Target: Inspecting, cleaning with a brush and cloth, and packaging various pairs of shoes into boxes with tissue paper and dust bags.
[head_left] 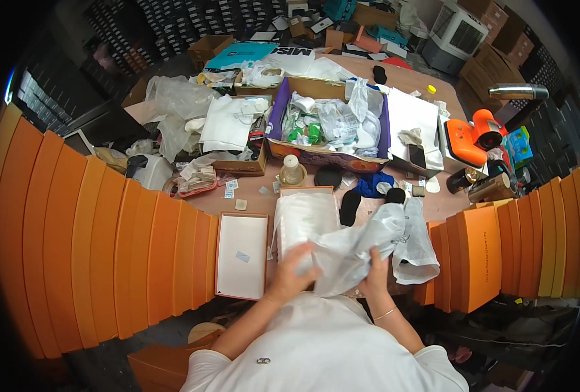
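Observation:
A frosted white plastic bag stretches between my hands in front of my chest; what is inside it, I cannot make out. My right hand grips its near right side, thumb up. At its left end my left hand, slightly blurred, has its fingers closed on the edge. Just beyond my left hand lies an open box lined with white wrapping. Left of that is a shallow lid or tray with a white inside and a small packet in it. A second frosted bag lies right of my right hand.
Orange boxes stand in rows on the left and right. Ahead is a purple carton full of plastic wrappings. Black shoe-like items, a glass jar and an orange device also sit on the table.

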{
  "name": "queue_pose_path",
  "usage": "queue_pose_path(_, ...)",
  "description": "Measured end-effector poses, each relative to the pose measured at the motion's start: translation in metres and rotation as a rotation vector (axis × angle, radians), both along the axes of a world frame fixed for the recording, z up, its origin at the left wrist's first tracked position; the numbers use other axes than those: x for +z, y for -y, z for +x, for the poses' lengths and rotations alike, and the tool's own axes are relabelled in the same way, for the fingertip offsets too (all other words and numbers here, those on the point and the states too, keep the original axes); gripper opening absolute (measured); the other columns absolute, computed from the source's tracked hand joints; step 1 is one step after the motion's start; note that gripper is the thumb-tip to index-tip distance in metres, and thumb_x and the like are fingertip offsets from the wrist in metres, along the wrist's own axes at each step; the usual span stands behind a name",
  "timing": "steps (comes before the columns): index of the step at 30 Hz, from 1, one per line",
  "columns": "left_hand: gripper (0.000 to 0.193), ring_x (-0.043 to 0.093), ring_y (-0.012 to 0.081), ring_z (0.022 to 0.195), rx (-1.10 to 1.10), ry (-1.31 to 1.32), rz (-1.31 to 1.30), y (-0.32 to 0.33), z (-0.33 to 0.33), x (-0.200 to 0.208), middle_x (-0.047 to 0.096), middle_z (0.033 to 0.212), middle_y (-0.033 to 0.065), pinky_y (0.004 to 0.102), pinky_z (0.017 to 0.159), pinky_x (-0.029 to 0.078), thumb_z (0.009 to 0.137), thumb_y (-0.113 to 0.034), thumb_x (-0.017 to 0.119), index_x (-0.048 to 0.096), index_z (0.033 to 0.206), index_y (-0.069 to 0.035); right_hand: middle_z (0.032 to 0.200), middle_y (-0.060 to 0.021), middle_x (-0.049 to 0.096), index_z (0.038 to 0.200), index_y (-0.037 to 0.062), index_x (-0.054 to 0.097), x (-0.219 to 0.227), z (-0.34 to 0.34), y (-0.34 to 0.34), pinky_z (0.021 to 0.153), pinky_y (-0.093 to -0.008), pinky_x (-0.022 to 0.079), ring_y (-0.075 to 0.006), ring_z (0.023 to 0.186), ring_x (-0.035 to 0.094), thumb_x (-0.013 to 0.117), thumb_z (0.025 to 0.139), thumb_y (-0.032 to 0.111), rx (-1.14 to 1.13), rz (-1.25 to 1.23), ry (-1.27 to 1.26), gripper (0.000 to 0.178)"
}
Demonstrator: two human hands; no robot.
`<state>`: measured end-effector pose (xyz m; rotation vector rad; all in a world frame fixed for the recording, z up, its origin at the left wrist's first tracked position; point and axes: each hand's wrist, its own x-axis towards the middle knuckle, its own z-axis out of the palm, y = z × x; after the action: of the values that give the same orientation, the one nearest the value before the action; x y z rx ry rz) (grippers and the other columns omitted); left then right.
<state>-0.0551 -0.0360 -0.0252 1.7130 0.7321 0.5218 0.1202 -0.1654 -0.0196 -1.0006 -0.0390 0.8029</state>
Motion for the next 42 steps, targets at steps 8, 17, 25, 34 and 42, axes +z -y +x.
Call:
queue_pose_path(8,0.036,0.035,0.0397,0.131,0.2,-0.654,0.513,-0.091,-0.032,-0.131,0.054,0.127,0.0189,0.0522,0.108,0.025,0.085,-0.022,0.061,0.061,0.113,-0.001,0.122,-0.0181,0.054,0.127,-0.0033,0.048,-0.054,-0.003,-0.085,0.091,-0.0379,0.047,-0.0284,0.11,0.056,0.066,0.088,0.028,0.62,-0.383,0.701,0.053)
queue_pose_path(17,0.025,0.064,0.0208,0.085,0.416,0.119,-0.619,-0.106,-0.067,-0.067,0.068,0.09,0.0076,0.0329,0.077,0.05,0.092,-0.023,0.055,0.065,0.098,-0.001,0.13,-0.026,0.043,0.142,0.0068,0.035,-0.125,-0.02,-0.073,0.098,-0.0436,0.042,-0.0435,0.115,0.049,0.067,0.083,0.024,1.035,-0.681,1.116,0.069)
queue_pose_path(25,0.038,0.066,0.017,0.087,0.449,0.332,-1.021,-0.165,-0.079,-0.055,0.068,0.095,0.0077,0.0299,0.078,0.054,0.094,-0.036,0.056,0.062,0.11,-0.002,0.129,-0.0254,0.044,0.14,0.0054,0.037,-0.114,-0.032,-0.07,0.098,-0.0432,0.042,-0.042,0.113,0.05,0.063,0.086,0.028,0.911,-0.61,1.028,0.064)
queue_pose_path(34,0.033,0.059,0.0238,0.1,0.274,0.627,-0.869,-0.098,0.024,-0.006,0.06,0.111,0.014,0.0385,0.091,0.048,0.1,-0.027,0.047,0.055,0.113,0.002,0.125,-0.025,0.05,0.133,0.0011,0.045,-0.09,-0.055,-0.073,0.098,-0.0448,0.042,-0.039,0.114,0.051,0.066,0.083,0.029,0.929,-0.618,1.301,0.062)
queue_pose_path(42,0.045,0.045,0.0371,0.125,-0.045,-0.031,0.335,-0.019,-0.018,-0.062,0.056,0.124,0.0212,0.0483,0.106,0.035,0.088,-0.025,0.06,0.056,0.124,0.002,0.104,-0.0224,0.064,0.111,-0.0004,0.058,-0.145,0.03,0.013,0.083,-0.0429,0.05,-0.038,0.095,0.062,0.073,0.075,0.022,0.336,-0.979,0.84,0.045)
